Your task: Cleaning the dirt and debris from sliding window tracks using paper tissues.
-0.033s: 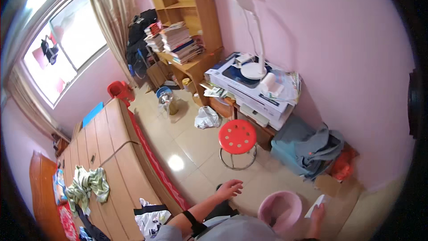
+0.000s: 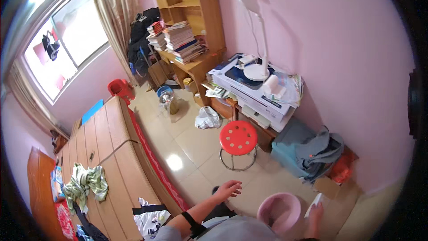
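Note:
My left hand (image 2: 229, 190) is held out over the floor with its fingers stretched and apart, holding nothing. A dark band sits on that forearm. At the lower right, my right hand (image 2: 316, 215) is closed on a flat white piece (image 2: 313, 204), possibly paper or cloth; I cannot tell its exact kind. Between my hands, just left of the right one, stands a round pink tub (image 2: 296, 209). Something pale lies inside it, too blurred to name. Ahead of my left hand is a red round stool (image 2: 239, 138) with holes in its seat and metal legs.
On the left a bed (image 2: 107, 136) carries crumpled green-white cloth (image 2: 84, 184) and a white bag (image 2: 150, 220). A desk with stacked books (image 2: 182, 42), a lamp (image 2: 256, 71) on a box, a white plastic bag (image 2: 207, 118), and a grey-blue backpack (image 2: 317, 149) line the wall side.
The view has shifted very slightly. Both hands keep almost the same pose, and the white piece stays in my right hand.

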Demonstrator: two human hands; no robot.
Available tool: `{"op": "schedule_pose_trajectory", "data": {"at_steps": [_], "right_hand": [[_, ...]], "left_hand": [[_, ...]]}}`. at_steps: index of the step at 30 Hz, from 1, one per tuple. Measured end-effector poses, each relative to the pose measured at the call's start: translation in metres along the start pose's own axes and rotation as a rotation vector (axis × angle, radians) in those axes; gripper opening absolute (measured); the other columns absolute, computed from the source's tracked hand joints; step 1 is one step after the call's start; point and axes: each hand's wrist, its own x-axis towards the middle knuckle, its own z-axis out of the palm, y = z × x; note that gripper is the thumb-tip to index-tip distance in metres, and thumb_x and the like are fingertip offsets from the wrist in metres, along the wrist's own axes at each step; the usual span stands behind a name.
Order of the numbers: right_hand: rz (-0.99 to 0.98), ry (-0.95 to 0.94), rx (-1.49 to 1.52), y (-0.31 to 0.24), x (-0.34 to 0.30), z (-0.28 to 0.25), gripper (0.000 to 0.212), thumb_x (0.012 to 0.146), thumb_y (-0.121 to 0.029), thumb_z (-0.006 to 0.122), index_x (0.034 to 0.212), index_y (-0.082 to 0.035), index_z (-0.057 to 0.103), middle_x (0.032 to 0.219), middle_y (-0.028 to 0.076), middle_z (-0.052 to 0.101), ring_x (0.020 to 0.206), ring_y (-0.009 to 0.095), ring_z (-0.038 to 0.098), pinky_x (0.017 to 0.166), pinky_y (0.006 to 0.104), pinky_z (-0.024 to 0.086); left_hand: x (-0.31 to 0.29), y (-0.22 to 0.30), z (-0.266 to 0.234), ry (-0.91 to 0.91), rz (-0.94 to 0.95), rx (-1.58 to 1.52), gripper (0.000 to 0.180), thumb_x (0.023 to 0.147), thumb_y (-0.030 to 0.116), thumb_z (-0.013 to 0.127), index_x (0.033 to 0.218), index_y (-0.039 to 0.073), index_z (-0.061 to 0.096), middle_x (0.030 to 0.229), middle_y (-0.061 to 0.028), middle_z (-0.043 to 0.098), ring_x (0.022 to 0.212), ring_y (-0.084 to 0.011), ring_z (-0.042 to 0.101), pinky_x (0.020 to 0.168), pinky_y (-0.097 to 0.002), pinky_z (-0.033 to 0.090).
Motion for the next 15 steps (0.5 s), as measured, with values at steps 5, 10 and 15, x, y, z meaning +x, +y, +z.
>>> {"op": "schedule_pose_trajectory", "data": {"at_steps": [5, 10, 15], "right_hand": [[-0.419, -0.221, -0.034, -0.248, -0.021, 0.011, 0.022, 0.079, -0.020, 0.062, 0.093, -0.003, 0.056, 0.088, 0.021, 0.061, 0.083, 0.041, 0.058, 0.073, 0.0503, 0.045], [-1.035, -0.263, 0.141, -0.532, -0.094, 0.054, 0.016, 0.080, -0.019, 0.059, 0.085, -0.004, 0.055, 0.081, 0.017, 0.060, 0.077, 0.038, 0.059, 0.066, 0.0471, 0.047], [-1.565, -0.076, 0.269, -0.741, -0.212, 0.060, 0.033, 0.079, -0.026, 0.062, 0.105, -0.006, 0.061, 0.097, 0.011, 0.063, 0.076, 0.024, 0.062, 0.063, 0.0366, 0.050]], "left_hand": [[-0.021, 0.020, -0.065, -0.052, 0.037, -0.331, 0.054, 0.094, 0.044, 0.046, 0.133, 0.008, 0.042, 0.117, -0.0074, 0.054, 0.107, -0.0187, 0.056, 0.089, -0.0343, 0.046], [-0.006, 0.060, -0.151, 0.200, 0.346, -0.435, 0.072, 0.093, 0.058, 0.032, 0.146, 0.012, 0.019, 0.139, -0.0107, 0.039, 0.129, -0.0244, 0.036, 0.108, -0.0418, 0.027], [-0.021, 0.132, -0.290, 0.333, 0.663, -0.810, 0.067, 0.093, 0.060, 0.027, 0.142, 0.016, 0.027, 0.136, -0.0048, 0.042, 0.127, -0.0224, 0.038, 0.107, -0.0383, 0.027]]}}
